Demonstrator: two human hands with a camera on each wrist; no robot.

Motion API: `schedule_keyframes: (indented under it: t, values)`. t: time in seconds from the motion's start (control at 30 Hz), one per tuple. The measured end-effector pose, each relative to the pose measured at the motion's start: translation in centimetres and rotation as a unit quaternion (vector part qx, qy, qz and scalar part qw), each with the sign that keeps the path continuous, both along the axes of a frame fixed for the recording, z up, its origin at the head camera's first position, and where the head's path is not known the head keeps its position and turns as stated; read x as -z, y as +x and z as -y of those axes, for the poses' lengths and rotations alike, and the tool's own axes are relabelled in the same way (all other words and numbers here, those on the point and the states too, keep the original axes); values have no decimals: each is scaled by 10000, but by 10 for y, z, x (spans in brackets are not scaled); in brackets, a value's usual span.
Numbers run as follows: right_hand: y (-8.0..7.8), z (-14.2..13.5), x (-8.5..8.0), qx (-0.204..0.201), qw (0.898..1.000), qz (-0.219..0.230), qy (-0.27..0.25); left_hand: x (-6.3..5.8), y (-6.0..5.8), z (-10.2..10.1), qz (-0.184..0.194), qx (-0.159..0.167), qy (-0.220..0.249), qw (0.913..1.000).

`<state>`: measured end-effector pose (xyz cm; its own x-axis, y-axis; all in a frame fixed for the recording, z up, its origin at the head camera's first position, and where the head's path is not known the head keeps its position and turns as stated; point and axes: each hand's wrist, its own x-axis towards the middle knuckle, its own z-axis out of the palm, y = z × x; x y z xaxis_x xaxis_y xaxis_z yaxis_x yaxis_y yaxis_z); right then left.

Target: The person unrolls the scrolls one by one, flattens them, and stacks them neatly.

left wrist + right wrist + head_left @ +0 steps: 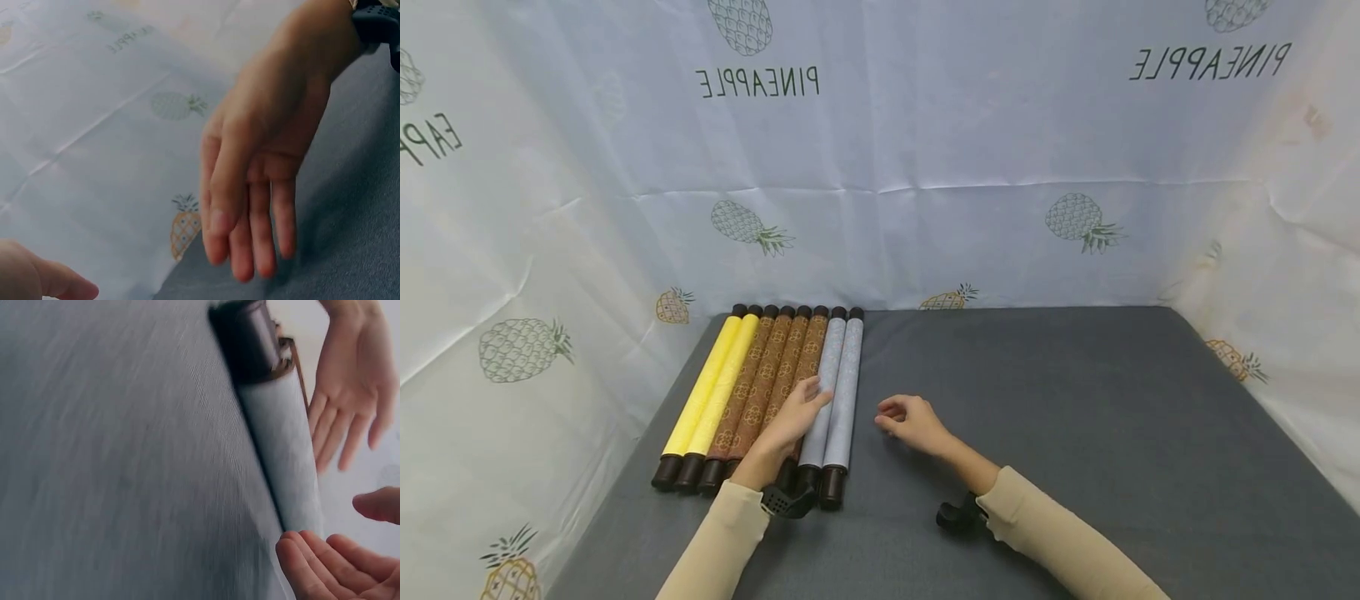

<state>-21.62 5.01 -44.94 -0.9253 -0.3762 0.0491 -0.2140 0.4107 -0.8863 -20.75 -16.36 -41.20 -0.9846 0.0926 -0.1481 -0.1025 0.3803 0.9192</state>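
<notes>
My left hand (792,418) hovers over the row of scrolls, thumb spread from the fingers and nothing held. Under and beside it lie two pale blue scrolls; the outer one (845,392) has dark end knobs. Brown patterned scrolls (756,392) lie left of these, partly covered by the left hand and forearm, and two yellow scrolls (703,392) form the left end. To the right of the row, my right hand (916,423) is loosely bent above the cloth, holding nothing. In the right wrist view its relaxed fingers (306,565) overlap the pale blue scroll (281,431).
A dark grey cloth (1037,400) covers the table and extends to the right of the scrolls. White curtains (925,142) printed with pineapples stand behind and on both sides. Each wrist carries a black camera, such as the left one (790,502).
</notes>
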Motion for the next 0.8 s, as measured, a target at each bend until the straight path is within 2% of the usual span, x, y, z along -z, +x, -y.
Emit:
schedule_keyframes:
  t: [0.1,0.17,0.3,0.47,0.57,0.67,0.8]
  values:
    - [0,13,0,33,9948,859,-545,2,1,-1,-50,79,208,9997]
    - [-1,21,0,89,9884,1296,-782,3,0,-2,59,67,415,9991]
    - [-2,32,1,136,9774,1812,-1081,3,-2,-3,260,-142,826,9961]
    - [-4,39,3,331,9545,2577,-1462,2,-1,-4,421,-352,926,9942]
    - [-6,42,4,543,9383,2972,-1681,0,-2,-6,498,-341,696,9957]
    - [-8,43,4,736,9261,3189,-1876,-3,-6,-9,599,-330,256,9973]
    - [-8,44,4,995,9191,3286,-1932,-6,-12,-14,783,-279,-168,9964]
